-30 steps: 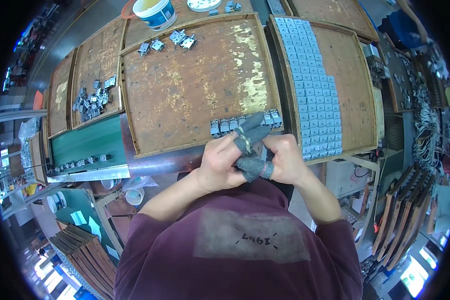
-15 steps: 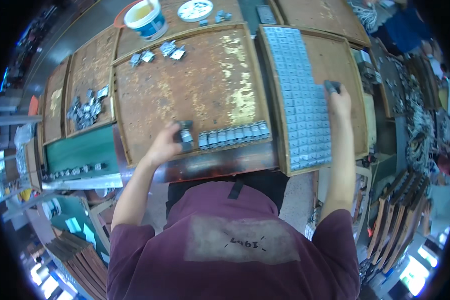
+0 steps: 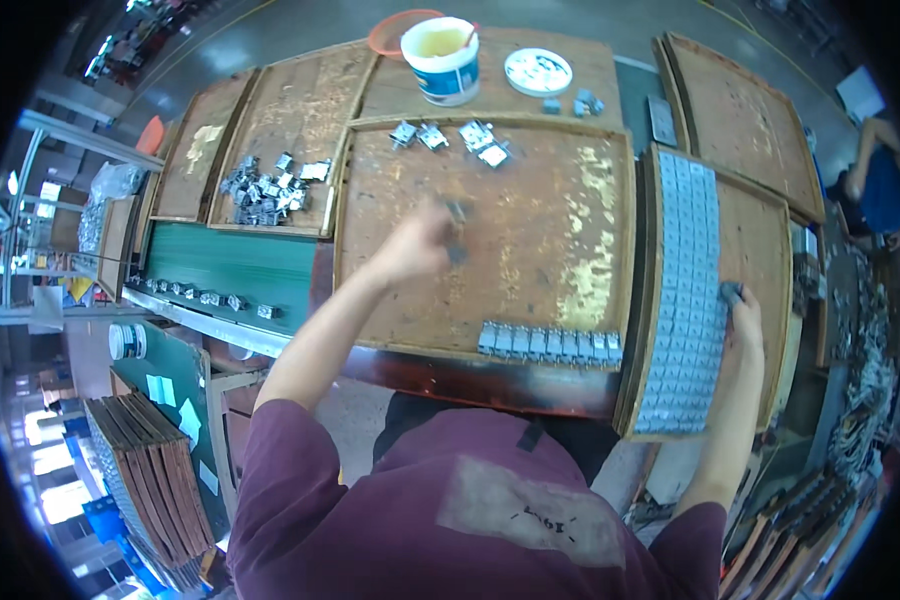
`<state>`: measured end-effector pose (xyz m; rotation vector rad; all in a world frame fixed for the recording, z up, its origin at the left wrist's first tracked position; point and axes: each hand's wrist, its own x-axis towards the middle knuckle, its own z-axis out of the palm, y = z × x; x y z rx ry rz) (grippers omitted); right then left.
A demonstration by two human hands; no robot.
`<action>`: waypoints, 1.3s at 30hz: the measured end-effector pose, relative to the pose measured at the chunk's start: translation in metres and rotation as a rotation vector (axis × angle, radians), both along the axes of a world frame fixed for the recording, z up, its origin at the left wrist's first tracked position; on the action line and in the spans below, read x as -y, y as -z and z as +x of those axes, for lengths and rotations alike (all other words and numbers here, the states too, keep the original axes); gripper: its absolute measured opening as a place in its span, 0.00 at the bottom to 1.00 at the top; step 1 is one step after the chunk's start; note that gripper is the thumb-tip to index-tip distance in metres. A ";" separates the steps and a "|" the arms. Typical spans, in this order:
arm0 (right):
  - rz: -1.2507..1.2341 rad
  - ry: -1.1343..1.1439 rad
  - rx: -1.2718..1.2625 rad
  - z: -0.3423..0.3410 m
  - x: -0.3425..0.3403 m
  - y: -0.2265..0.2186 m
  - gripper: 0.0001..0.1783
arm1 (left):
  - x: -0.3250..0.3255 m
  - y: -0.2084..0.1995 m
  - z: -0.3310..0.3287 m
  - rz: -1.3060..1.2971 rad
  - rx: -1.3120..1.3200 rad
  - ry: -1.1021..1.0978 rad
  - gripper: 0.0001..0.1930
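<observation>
My left hand (image 3: 417, 243) is over the middle of a worn wooden tray (image 3: 390, 310), smeared by motion. Small grey metal pieces (image 3: 457, 252) show at its fingertips, too blurred to make out in detail. Near the front right edge of that tray stands a row of small metal housings (image 3: 550, 343). My right hand (image 3: 746, 312) is closed on a small grey metal block (image 3: 732, 293), at the right edge of a tight grid of similar blue-grey blocks (image 3: 682, 300) filling the left part of a second wooden tray (image 3: 760, 225).
Loose metal parts (image 3: 478, 140) lie along the worn tray's far edge, and a heap (image 3: 270, 190) sits in a tray at left. Behind stand a white-and-blue bucket (image 3: 440, 70) and a round white lid (image 3: 538, 72). More parts line a green surface (image 3: 230, 265).
The view has swung left, so the trays appear farther right and lower. My left hand has left the near edge beside the row for the tray's middle. My right hand stays beside the grid.
</observation>
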<state>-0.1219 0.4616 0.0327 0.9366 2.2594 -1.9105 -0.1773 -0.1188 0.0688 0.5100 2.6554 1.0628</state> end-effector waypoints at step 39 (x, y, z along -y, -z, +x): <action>0.398 -0.645 -0.473 0.127 0.290 -0.152 0.18 | -0.071 -0.095 0.152 1.121 0.428 -0.137 0.23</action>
